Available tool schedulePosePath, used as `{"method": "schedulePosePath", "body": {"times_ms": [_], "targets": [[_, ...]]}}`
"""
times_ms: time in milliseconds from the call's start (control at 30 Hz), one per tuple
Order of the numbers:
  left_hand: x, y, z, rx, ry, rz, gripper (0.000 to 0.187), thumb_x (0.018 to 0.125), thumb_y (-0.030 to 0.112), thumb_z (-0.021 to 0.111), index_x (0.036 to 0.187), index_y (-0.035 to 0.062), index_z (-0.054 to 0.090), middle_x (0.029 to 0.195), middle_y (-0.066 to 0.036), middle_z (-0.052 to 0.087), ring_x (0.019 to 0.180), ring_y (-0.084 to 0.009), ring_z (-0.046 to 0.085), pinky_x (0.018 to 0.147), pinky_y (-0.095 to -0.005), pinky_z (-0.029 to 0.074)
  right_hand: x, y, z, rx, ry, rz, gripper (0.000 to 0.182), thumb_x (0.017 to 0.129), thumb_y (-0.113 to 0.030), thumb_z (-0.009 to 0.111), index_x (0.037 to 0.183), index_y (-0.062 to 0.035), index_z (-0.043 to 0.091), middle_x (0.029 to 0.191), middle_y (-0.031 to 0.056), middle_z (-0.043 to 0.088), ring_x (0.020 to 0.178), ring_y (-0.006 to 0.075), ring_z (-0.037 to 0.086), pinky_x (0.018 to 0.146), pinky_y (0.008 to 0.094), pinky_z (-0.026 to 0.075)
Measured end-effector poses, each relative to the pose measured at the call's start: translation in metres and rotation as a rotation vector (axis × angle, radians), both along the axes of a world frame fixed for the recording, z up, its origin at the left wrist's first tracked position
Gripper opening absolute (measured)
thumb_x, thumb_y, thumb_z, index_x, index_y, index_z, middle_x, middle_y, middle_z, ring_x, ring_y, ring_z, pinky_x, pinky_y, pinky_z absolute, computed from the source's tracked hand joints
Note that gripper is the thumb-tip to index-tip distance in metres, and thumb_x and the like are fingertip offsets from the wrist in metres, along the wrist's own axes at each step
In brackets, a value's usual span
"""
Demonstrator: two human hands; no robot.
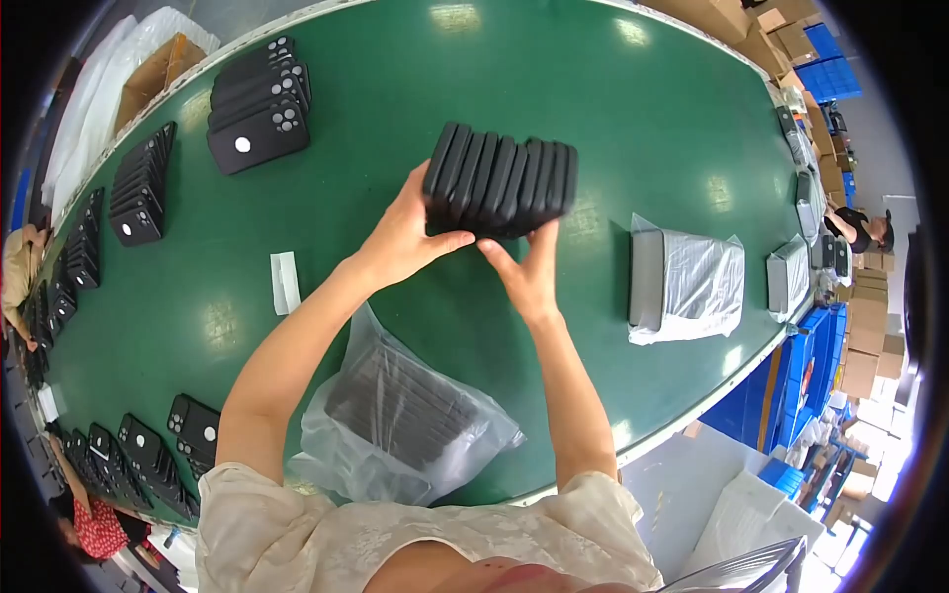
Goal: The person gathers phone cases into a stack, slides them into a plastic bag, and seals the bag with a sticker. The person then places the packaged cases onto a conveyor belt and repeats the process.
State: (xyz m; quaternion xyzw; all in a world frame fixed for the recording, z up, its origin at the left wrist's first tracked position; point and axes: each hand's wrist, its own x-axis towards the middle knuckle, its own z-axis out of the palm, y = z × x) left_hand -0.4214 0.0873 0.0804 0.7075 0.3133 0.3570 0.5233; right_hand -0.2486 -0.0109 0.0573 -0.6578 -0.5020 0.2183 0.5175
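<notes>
Both hands raised over a green table (613, 109), gripping a row of black phone cases (501, 181) between them, held clear above the tabletop near its middle. Left hand (407, 237) clamped on the near left end of the row, thumb stretched along the bottom edge, other fingers wrapped behind the cases and hidden. Right hand (531, 272) pushed up under the row's lower right side, fingers pressed together against the cases, fingertips lost behind the stack. Cases packed side by side, tilted, slightly blurred at the right end; exact count hard to make out.

Just below the forearms, a clear plastic bag (395, 415) lying on the table with more dark cases inside, contents dimmed by the crinkled film. To the right, a sealed grey bag (692, 282) with a tray-like edge showing at its left. Small white slip (285, 282) lying flat to the left of the arms. Further stacks of black cases (257, 104) at the far left, camera cut-outs facing up, and another row (138, 193) beside them. More cases (148, 455) at the near left rim, partly cut off by the dark lens border. Other people at the frame edges, mostly cropped. Blue crates (830, 69) and cardboard boxes beyond the table, small and distorted.
</notes>
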Motion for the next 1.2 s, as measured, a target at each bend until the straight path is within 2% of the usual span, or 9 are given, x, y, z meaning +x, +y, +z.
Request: {"method": "schedulePosePath", "body": {"times_ms": [167, 300, 433, 567, 667, 833, 967, 1067, 1200], "targets": [[-0.003, 0.0, 0.048, 0.172, 0.382, 0.045, 0.08, 0.087, 0.046, 0.073, 0.141, -0.0042, 0.039, 0.131, -0.025, 0.056, 0.111, -0.0376, 0.063, 0.093, -0.044, 0.052, 0.003, 0.006, 0.055, -0.175, -0.244, -0.065, 0.072, 0.086, -0.03, 0.077, 0.138, 0.005, 0.041, 0.131, 0.0245, 0.051, 0.12, 0.0353, 0.054, 0.104, 0.0413, 0.042], [-0.009, -0.011, 0.054, -0.314, 0.783, -0.139, 0.082, 0.088, 0.056, 0.066, 0.135, -0.007, 0.043, 0.12, -0.026, 0.062, 0.106, -0.0394, 0.065, 0.089, -0.0442, 0.053, -0.005, -0.001, 0.083, -0.813, -0.335, -0.007, 0.075, 0.089, -0.042, 0.071, 0.139, 0.006, 0.041, 0.132, 0.0259, 0.05, 0.12, 0.0378, 0.053, 0.103, 0.0421, 0.043], [-0.006, -0.017, 0.014, -0.38, 0.673, -0.095, 0.084, 0.088, 0.064, 0.06, 0.13, -0.0068, 0.046, 0.111, -0.027, 0.066, 0.102, -0.0417, 0.066, 0.087, -0.0442, 0.053, -0.004, -0.004, 0.034, -0.595, -0.322, -0.051, 0.077, 0.09, -0.051, 0.064, 0.138, 0.0054, 0.043, 0.133, 0.027, 0.049, 0.123, 0.0382, 0.051, 0.102, 0.0423, 0.043], [-0.012, -0.032, 0.033, -0.077, 0.503, -0.079, 0.081, 0.086, 0.056, 0.068, 0.132, -0.0066, 0.044, 0.113, -0.026, 0.064, 0.102, -0.0401, 0.065, 0.088, -0.0442, 0.053, 0.002, -0.014, 0.05, -0.344, -0.187, -0.001, 0.076, 0.092, -0.053, 0.063, 0.14, 0.003, 0.043, 0.133, 0.0239, 0.051, 0.123, 0.0327, 0.052, 0.104, 0.0395, 0.041], [-0.024, -0.049, 0.077, -0.017, 0.477, -0.066, 0.082, 0.083, 0.047, 0.076, 0.134, -0.0076, 0.042, 0.115, -0.025, 0.062, 0.107, -0.0403, 0.063, 0.091, -0.0446, 0.052, 0.011, -0.045, 0.088, -0.02, 0.414, 0.093, 0.073, 0.093, -0.051, 0.064, 0.14, 0.0006, 0.043, 0.133, 0.0189, 0.05, 0.121, 0.0245, 0.051, 0.104, 0.0355, 0.039], [-0.018, -0.051, 0.05, 0.233, 0.386, 0.023, 0.08, 0.081, 0.038, 0.081, 0.133, -0.008, 0.041, 0.118, -0.025, 0.059, 0.112, -0.0401, 0.06, 0.094, -0.0449, 0.051, 0.006, -0.039, 0.081, -0.108, 0.351, 0.026, 0.069, 0.094, -0.05, 0.064, 0.135, 0.002, 0.046, 0.126, 0.0149, 0.055, 0.113, 0.0189, 0.052, 0.099, 0.0331, 0.041], [-0.014, -0.041, 0.052, 0.211, 0.324, 0.009, 0.083, 0.082, 0.047, 0.077, 0.131, -0.0093, 0.042, 0.119, -0.027, 0.058, 0.114, -0.0401, 0.06, 0.095, -0.0445, 0.05, 0.014, -0.029, 0.075, -0.335, 0.133, -0.034, 0.064, 0.094, -0.05, 0.064, 0.125, 0.004, 0.051, 0.114, 0.0143, 0.06, 0.102, 0.0179, 0.056, 0.09, 0.0326, 0.045], [-0.012, -0.037, 0.079, -0.143, 0.396, 0.024, 0.087, 0.083, 0.056, 0.072, 0.13, -0.0115, 0.041, 0.119, -0.028, 0.059, 0.114, -0.0397, 0.06, 0.096, -0.044, 0.049, 0.011, -0.03, 0.086, -0.37, -0.014, -0.047, 0.06, 0.093, -0.051, 0.065, 0.114, 0.0045, 0.055, 0.104, 0.0141, 0.063, 0.095, 0.0178, 0.057, 0.084, 0.0333, 0.046], [0.002, -0.025, 0.087, -0.173, 0.584, 0.032, 0.088, 0.084, 0.062, 0.067, 0.127, -0.0115, 0.043, 0.118, -0.028, 0.059, 0.114, -0.0395, 0.06, 0.098, -0.0425, 0.048, 0.009, -0.028, 0.073, -0.299, -0.02, -0.1, 0.056, 0.094, -0.049, 0.065, 0.111, 0.0041, 0.056, 0.103, 0.0129, 0.063, 0.093, 0.017, 0.057, 0.081, 0.0308, 0.047]]}}
